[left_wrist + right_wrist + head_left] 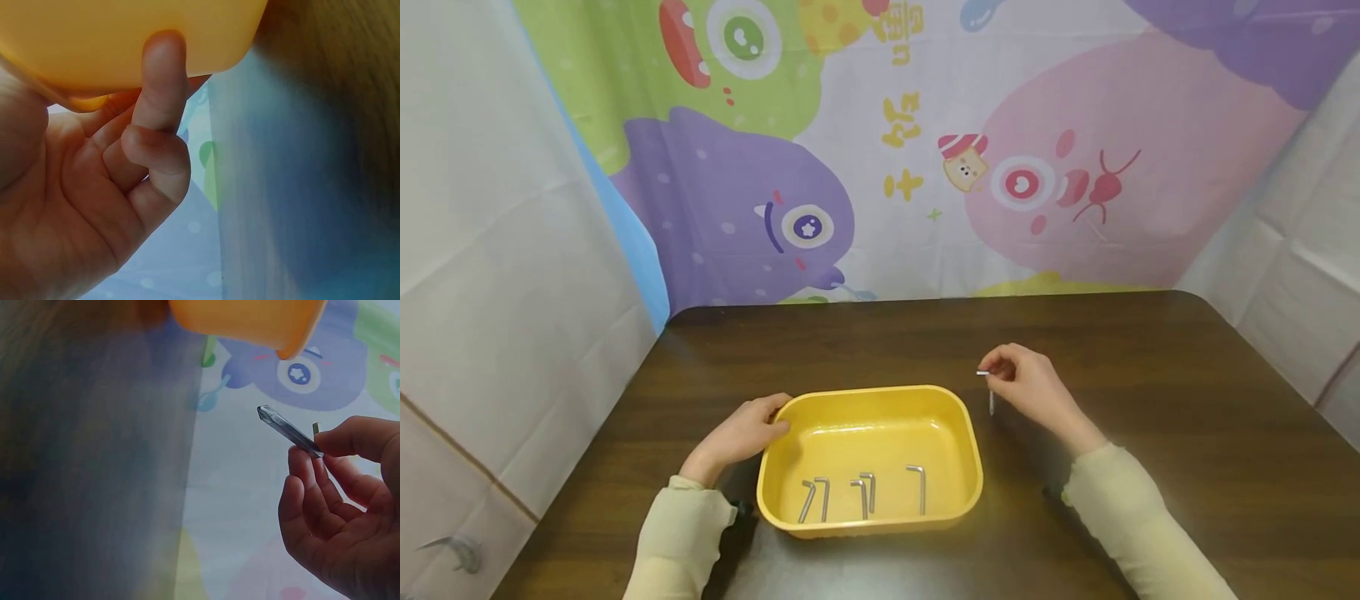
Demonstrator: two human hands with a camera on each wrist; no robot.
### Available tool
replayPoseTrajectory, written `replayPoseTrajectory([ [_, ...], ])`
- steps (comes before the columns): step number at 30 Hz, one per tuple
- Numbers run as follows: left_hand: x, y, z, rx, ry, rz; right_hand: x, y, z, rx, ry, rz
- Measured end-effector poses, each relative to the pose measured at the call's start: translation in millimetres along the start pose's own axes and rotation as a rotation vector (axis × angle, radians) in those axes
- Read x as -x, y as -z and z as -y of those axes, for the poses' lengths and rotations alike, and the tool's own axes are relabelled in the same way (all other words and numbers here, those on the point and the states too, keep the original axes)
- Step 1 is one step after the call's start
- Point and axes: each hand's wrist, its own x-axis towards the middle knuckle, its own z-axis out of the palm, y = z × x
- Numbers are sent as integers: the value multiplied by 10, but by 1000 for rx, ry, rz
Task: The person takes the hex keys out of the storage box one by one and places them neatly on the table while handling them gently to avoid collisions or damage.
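A yellow plastic tray (880, 406) with rounded corners sits on the table. At its left end my left hand (741, 432) grips the rim; in the left wrist view a fingertip (164, 56) presses the outer wall. To the right of the tray, my right hand (1036, 390) pinches a small L-shaped hex key (290, 432) between thumb and fingers, its long arm pointing down in the head view and ending in a pointed tip. Several similar hex keys (922, 490) lie in the tray along its near side.
Dark wood-grain table (1120, 358) extends around the tray on all sides. Behind its far edge hangs a cartoon-printed cloth (910, 242). Pale cloth walls (527, 275) stand at left and right.
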Motion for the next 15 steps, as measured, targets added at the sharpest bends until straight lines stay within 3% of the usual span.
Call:
replayPoseTrajectory([
  [15, 20, 8, -29, 38, 34, 29, -29, -81, -245, 18, -74, 120],
])
